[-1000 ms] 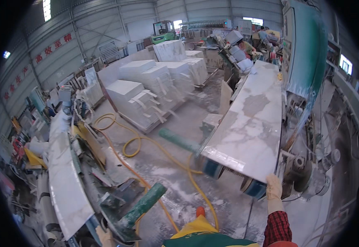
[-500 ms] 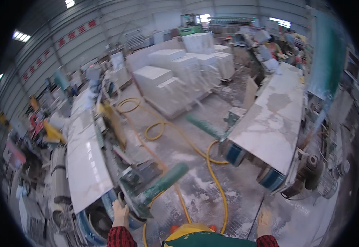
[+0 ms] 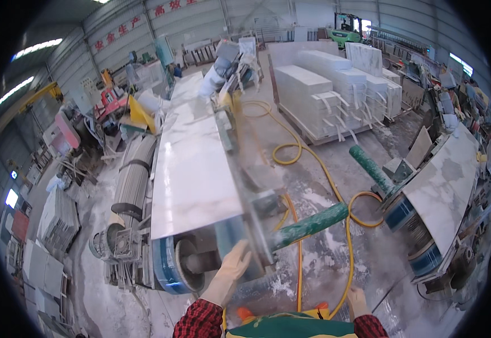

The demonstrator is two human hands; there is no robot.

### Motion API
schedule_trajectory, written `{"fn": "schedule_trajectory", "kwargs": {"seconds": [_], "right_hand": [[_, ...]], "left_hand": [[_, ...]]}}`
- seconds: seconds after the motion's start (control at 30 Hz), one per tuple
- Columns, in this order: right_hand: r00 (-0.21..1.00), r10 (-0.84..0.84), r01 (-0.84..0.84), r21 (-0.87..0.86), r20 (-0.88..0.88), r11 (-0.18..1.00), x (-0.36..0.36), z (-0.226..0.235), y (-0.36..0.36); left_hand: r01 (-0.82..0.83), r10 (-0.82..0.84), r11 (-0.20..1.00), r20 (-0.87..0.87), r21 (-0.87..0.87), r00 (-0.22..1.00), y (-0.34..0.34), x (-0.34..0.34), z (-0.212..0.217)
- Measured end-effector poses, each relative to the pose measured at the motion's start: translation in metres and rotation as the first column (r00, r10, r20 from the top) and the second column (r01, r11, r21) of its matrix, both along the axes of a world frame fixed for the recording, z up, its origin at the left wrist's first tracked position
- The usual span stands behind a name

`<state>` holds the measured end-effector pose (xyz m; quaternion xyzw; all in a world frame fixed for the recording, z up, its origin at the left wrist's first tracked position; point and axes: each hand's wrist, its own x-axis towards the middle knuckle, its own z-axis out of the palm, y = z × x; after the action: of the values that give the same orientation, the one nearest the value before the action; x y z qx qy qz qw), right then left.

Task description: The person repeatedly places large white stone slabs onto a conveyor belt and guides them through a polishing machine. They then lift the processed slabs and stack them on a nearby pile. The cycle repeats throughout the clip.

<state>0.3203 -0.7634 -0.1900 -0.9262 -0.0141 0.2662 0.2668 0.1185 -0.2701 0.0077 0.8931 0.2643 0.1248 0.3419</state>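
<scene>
My left hand (image 3: 233,269), in a pale cream glove, reaches to the near end of the left conveyor. Its fingers are stretched out beside the blue belt and the metal side frame; whether they touch is hard to tell. A white marble-patterned slab (image 3: 194,183) lies on this conveyor. Next to the hand, a green roller (image 3: 311,226) sticks out from the frame. My right hand (image 3: 358,302), gloved alike, hangs low over the floor near the yellow hose (image 3: 349,270), with nothing seen in it and its fingers loosely apart.
A second conveyor bearing a patchy marble slab (image 3: 441,183) stands at the right, with another green roller (image 3: 372,169). Strapped white blocks (image 3: 327,93) sit on a pallet ahead. A green forklift (image 3: 345,35) stands far back. Grey slabs (image 3: 58,219) are stacked at the left.
The view has swung left, so the left conveyor now lies nearer the middle. My left hand has moved along the conveyor's near end; my right hand stays low.
</scene>
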Motion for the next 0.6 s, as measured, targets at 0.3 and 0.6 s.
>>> {"fn": "schedule_trajectory", "kwargs": {"seconds": [0.3,0.6], "right_hand": [[0.928,0.064,-0.208,0.369,0.366,0.906,-0.052,0.082,0.222],[0.559,0.251,-0.706,0.295,0.790,0.643,-0.079,0.190,0.390]], "left_hand": [[-0.147,0.253,0.847,-0.144,0.511,0.957,0.146,-0.131,0.028],[-0.370,0.463,0.854,-0.208,0.367,0.862,0.202,-0.160,0.010]]}}
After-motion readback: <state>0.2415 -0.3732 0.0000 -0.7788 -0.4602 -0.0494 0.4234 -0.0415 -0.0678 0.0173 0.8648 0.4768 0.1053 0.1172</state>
